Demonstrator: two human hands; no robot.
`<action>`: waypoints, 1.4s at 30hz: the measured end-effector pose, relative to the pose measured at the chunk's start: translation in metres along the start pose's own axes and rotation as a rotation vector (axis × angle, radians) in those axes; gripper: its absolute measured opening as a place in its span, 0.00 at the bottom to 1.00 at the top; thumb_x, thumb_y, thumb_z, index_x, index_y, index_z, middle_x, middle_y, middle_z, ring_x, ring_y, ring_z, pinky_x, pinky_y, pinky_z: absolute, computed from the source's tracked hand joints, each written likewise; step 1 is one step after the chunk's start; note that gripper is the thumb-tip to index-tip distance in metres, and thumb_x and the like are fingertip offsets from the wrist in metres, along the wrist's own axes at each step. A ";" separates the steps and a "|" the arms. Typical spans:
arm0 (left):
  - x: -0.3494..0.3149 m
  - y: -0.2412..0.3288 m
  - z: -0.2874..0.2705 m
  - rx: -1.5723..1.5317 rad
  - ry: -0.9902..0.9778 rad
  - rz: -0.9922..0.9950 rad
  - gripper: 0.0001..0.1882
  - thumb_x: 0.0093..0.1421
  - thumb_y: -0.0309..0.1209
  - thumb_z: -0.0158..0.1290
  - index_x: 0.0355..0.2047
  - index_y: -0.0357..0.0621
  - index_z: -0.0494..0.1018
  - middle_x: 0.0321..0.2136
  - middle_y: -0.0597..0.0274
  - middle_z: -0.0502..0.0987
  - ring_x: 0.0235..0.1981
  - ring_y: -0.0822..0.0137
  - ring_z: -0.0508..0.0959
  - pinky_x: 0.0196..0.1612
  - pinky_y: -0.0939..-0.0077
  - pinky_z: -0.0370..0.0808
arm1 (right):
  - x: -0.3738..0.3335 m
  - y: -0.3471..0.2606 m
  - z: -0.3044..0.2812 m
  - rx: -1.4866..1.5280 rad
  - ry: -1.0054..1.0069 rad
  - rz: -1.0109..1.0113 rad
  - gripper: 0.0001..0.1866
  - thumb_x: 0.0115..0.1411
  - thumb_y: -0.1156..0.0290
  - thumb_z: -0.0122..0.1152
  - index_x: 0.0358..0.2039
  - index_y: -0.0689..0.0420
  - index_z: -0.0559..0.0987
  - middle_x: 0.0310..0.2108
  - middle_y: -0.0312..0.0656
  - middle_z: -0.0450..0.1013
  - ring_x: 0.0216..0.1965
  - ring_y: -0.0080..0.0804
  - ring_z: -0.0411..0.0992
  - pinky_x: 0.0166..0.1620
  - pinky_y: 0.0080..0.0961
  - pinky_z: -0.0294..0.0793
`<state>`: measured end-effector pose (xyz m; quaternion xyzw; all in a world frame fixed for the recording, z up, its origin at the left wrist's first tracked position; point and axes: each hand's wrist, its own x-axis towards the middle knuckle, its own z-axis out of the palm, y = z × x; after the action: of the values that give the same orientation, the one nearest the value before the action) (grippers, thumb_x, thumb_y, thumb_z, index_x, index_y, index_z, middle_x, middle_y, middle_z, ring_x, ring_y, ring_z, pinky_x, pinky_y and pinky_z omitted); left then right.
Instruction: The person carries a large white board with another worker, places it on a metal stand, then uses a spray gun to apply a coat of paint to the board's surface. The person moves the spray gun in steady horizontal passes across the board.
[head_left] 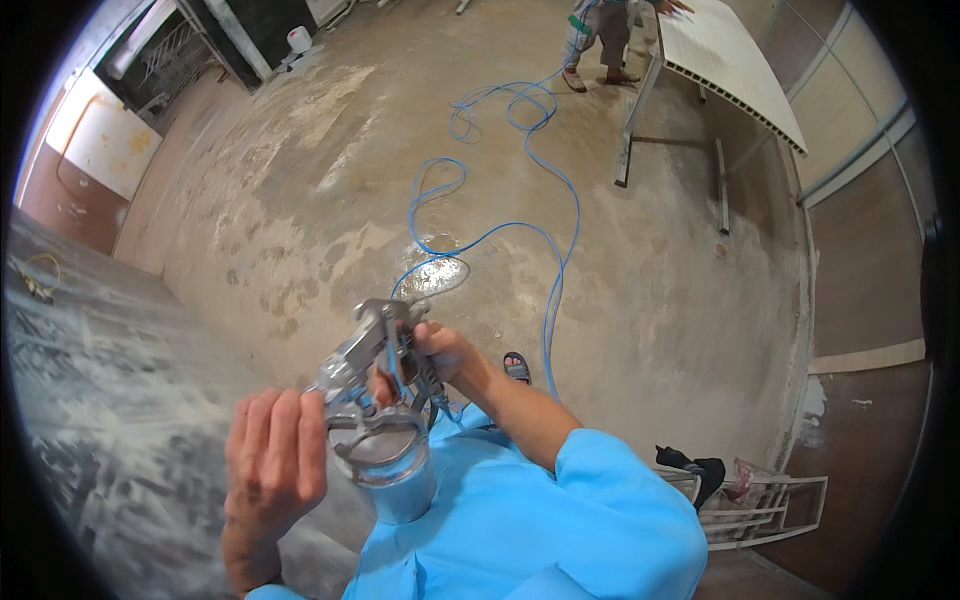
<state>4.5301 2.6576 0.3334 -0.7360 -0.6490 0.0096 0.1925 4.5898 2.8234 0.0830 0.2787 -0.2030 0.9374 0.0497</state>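
A metal spray gun with a silvery paint cup below it is held close in front of my blue shirt. My right hand wraps round the gun's handle, with some fingers hidden behind it. My left hand is closed at the front end of the gun, beside the cup's clamp; its fingertips are out of sight. From the handle area a blue air hose runs off across the floor in loose loops.
At the far right, another person stands by a white ribbed panel on metal legs, one hand on the panel. A paint-smeared grey surface lies at my left. A white metal frame with dark cloth is at lower right. The concrete floor has wet patches.
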 end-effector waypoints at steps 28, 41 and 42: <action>0.124 -0.043 0.102 -0.212 -0.047 -0.242 0.10 0.52 0.19 0.55 0.33 0.36 0.66 0.27 0.53 0.69 0.25 0.55 0.70 0.27 0.64 0.69 | -0.009 -0.130 -0.076 0.026 0.226 0.043 0.32 0.61 0.45 0.61 0.49 0.65 0.77 0.41 0.55 0.79 0.41 0.43 0.78 0.42 0.33 0.76; -0.173 -0.072 0.352 -0.581 -0.117 -1.368 0.09 0.64 0.33 0.51 0.36 0.39 0.73 0.23 0.50 0.73 0.25 0.53 0.74 0.29 0.63 0.70 | 0.081 -0.266 -0.040 -1.387 0.878 -0.455 0.21 0.60 0.64 0.69 0.47 0.63 0.74 0.36 0.37 0.73 0.36 0.22 0.70 0.40 0.22 0.69; -0.209 -0.056 0.384 -0.659 -0.208 -1.344 0.09 0.64 0.33 0.51 0.38 0.40 0.74 0.24 0.51 0.75 0.25 0.55 0.76 0.30 0.63 0.72 | 0.095 -0.262 -0.041 -1.512 0.900 -0.540 0.22 0.63 0.62 0.64 0.50 0.65 0.73 0.40 0.41 0.73 0.40 0.27 0.70 0.46 0.26 0.68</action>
<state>4.3421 2.5656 -0.0550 -0.1965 -0.9422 -0.2350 -0.1354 4.5430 3.0774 0.1959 -0.1809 -0.6514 0.5317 0.5101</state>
